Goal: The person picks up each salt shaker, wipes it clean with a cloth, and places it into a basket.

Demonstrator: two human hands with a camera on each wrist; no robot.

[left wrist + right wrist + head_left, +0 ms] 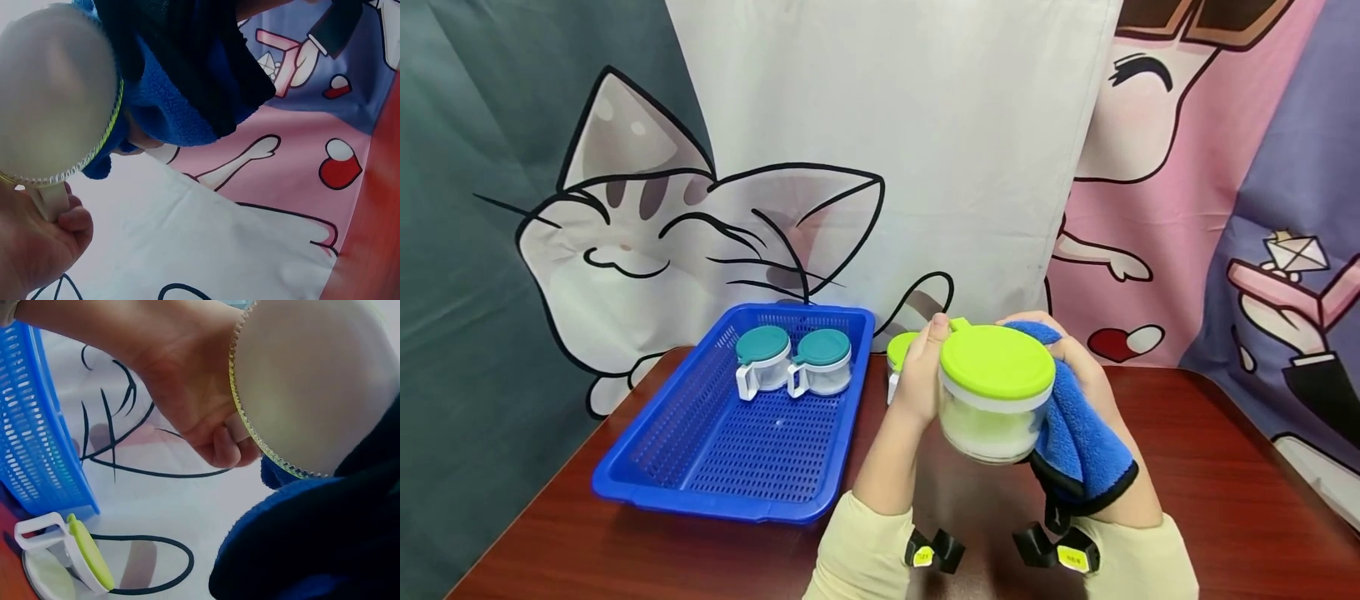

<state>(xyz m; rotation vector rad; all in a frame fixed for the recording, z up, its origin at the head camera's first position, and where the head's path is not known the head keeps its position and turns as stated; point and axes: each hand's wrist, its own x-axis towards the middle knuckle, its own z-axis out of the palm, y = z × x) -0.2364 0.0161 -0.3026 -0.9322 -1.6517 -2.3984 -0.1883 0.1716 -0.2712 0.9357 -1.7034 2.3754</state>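
Observation:
My left hand (919, 379) grips the white handle (51, 201) of a clear seasoning jar (992, 429) with a lime-green lid (997, 362). The jar is held up above the table, its lid on and tilted toward the head camera; its round base (315, 381) fills part of both wrist views. Against the jar's right side, my right hand (1088, 371) holds a folded blue cloth (1086, 433) with black edging. The cloth hides part of the right fingers. In the right wrist view, the cloth covers the lower right corner.
A blue perforated basket (647, 487) stands on the left of the brown table (1195, 483). Inside it, towards the back, are two teal-lidded jars (763, 362). Another green-lidded jar (92, 556) stands right of the basket, partly behind my left hand. A printed cloth backdrop (970, 150) hangs behind.

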